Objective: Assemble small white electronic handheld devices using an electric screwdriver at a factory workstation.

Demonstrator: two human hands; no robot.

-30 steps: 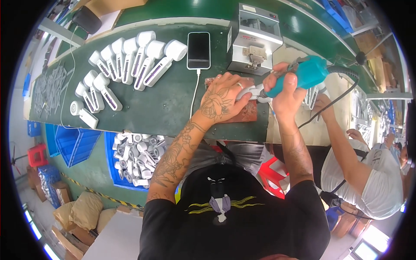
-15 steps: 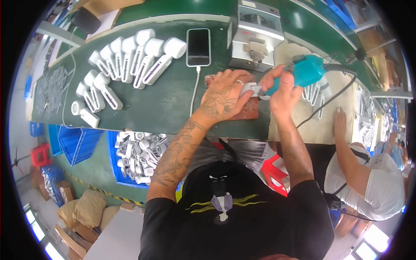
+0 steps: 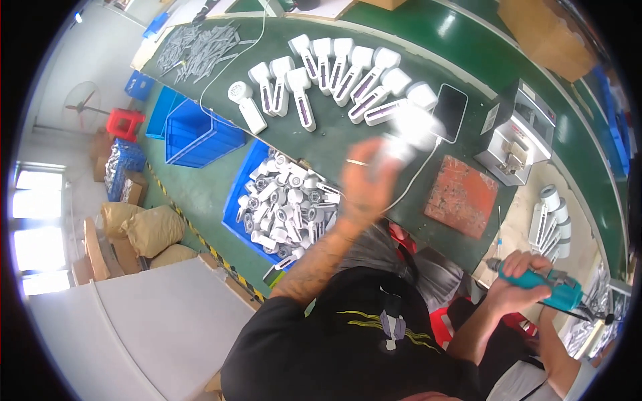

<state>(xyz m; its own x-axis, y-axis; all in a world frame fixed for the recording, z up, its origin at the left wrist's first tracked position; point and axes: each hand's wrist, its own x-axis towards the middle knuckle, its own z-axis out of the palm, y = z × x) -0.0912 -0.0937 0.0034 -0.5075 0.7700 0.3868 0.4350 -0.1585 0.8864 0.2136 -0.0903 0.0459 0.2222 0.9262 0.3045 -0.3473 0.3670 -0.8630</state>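
My left hand (image 3: 366, 186), smeared by motion, is closed round a white shower-head-shaped piece (image 3: 413, 130). That piece is blurred too and hangs over the green bench, by the right end of a row of similar white pieces (image 3: 361, 67) with purple strips along their handles. My right hand (image 3: 521, 284) grips a teal electric screwdriver (image 3: 558, 292), its tip toward the left, at the bench's right front edge. A worn reddish square pad (image 3: 461, 196) lies bare on the bench between my hands.
A phone (image 3: 451, 112) on a white cable lies beside a grey metal machine (image 3: 518, 137). More white pieces (image 3: 552, 224) stand at the right. Below the bench's front edge, a blue bin (image 3: 235, 194) holds many white parts. A co-worker's arm (image 3: 556, 344) shows at lower right.
My left hand has left the reddish pad and moved left with the white piece. My right hand has drawn the screwdriver away to the right and nearer. The view has turned left.
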